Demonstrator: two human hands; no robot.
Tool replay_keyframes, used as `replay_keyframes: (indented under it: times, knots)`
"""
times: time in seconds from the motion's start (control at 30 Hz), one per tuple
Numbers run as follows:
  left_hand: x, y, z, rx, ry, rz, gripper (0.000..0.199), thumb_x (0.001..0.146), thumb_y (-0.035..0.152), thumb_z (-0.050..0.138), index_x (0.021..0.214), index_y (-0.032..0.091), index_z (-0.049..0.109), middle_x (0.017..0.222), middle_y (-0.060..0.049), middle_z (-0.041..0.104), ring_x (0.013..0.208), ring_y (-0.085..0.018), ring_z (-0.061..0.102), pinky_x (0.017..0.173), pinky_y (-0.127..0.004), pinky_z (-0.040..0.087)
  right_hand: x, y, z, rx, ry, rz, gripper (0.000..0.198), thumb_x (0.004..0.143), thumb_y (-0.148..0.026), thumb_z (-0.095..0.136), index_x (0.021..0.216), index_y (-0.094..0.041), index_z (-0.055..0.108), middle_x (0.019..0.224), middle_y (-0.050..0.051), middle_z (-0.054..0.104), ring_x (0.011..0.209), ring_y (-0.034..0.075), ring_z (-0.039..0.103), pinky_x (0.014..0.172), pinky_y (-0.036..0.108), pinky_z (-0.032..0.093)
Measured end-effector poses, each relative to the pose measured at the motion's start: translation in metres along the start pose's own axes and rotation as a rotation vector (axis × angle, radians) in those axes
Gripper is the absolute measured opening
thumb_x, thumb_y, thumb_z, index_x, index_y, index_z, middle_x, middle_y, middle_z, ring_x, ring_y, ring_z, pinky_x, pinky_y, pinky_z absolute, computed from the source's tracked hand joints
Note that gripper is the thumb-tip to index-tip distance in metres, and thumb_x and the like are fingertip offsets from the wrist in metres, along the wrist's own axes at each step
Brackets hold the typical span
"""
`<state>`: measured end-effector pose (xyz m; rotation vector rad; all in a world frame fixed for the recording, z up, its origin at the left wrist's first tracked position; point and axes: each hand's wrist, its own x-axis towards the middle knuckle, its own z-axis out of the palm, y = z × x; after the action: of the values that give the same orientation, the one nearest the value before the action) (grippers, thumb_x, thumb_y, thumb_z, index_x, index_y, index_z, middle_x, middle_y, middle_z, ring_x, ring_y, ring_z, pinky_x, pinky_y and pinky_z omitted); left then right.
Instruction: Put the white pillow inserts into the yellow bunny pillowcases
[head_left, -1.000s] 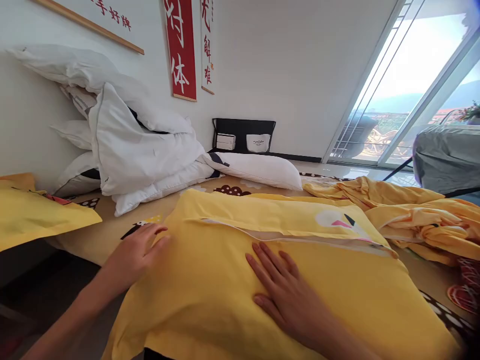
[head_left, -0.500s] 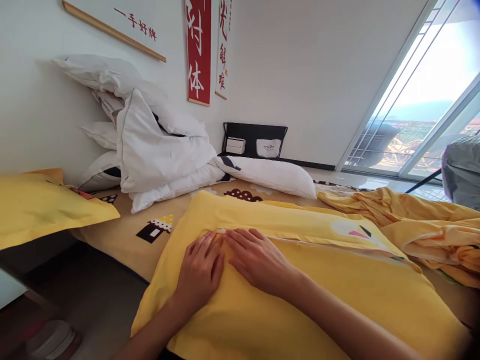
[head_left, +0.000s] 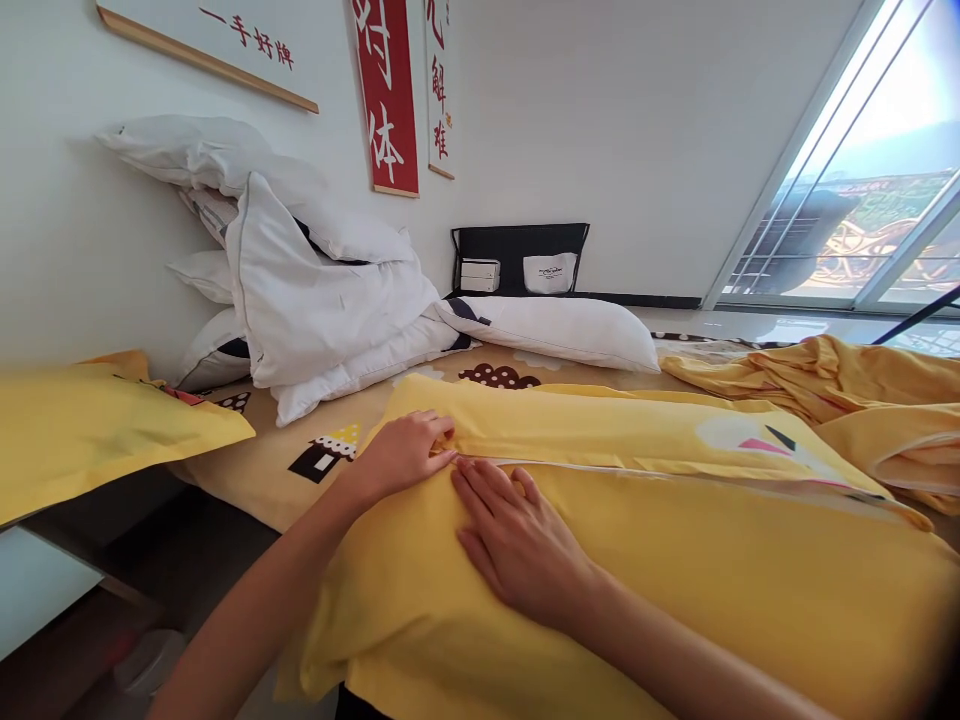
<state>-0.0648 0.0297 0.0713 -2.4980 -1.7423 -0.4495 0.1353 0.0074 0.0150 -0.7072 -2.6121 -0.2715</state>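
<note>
Both hands point(head_left: 521, 540) on ylw pillowcase point(head_left: 675, 570), nr L end of slit point(head_left: 600, 468)

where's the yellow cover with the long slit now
At lower centre and right of the head view, the yellow cover lies beneath the left hand and right hand.

Left hand point(head_left: 409, 450) curled on the yellow pillowcase point(head_left: 675, 540) toward its far-left corner, right hand point(head_left: 517, 545) palm-down and outstretched on it just beside, fingertips nearly meeting, left forearm point(head_left: 270, 590) crossing its left edge, right forearm point(head_left: 675, 645) angled in from its near side.
</note>
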Motion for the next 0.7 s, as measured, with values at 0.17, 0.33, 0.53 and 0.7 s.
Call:
replay_keyframes:
  times: [0.17, 0.33, 0.53, 0.7]
  knots:
    - [0.001, -0.005, 0.014, 0.081, 0.075, 0.089, 0.02, 0.092, 0.028, 0.046, 0.08, 0.019, 0.058, 0.08, -0.003, 0.062, 0.074, -0.017, 0.057, 0.063, -0.027, 0.039, 0.002, 0.001, -0.004, 0.026, -0.035, 0.043, 0.05, 0.096, -0.034, 0.033, 0.137, -0.008, 0.043, 0.141, 0.017, 0.045, 0.129, 0.028, 0.036, 0.1, 0.045, 0.031]
    - [0.004, -0.014, 0.03, -0.092, 0.174, 0.085, 0.018, 0.094, 0.022, 0.043, 0.081, 0.018, 0.054, 0.08, -0.003, 0.062, 0.072, -0.016, 0.057, 0.066, -0.027, 0.04, 0.01, 0.007, -0.011, 0.113, -0.071, 0.069, 0.044, 0.093, -0.034, 0.04, 0.13, -0.012, 0.049, 0.132, 0.015, 0.054, 0.119, 0.027, 0.042, 0.097, 0.042, 0.031]
    - [0.004, -0.019, 0.039, -0.221, 0.24, 0.051, 0.016, 0.094, 0.024, 0.042, 0.081, 0.02, 0.051, 0.076, 0.0, 0.061, 0.068, -0.015, 0.056, 0.063, -0.026, 0.039, 0.022, 0.013, -0.02, 0.126, -0.118, 0.062, 0.035, 0.091, -0.035, 0.046, 0.115, -0.013, 0.057, 0.118, 0.013, 0.061, 0.107, 0.026, 0.046, 0.094, 0.041, 0.031]
    - [0.004, -0.017, 0.042, -0.214, 0.321, 0.029, 0.016, 0.094, 0.025, 0.041, 0.082, 0.02, 0.05, 0.078, -0.001, 0.061, 0.07, -0.016, 0.057, 0.064, -0.026, 0.04, 0.044, 0.025, -0.018, 0.172, -0.154, 0.228, 0.025, 0.094, -0.017, 0.037, 0.093, -0.016, 0.061, 0.092, 0.007, 0.067, 0.09, 0.018, 0.054, 0.08, 0.029, 0.036]
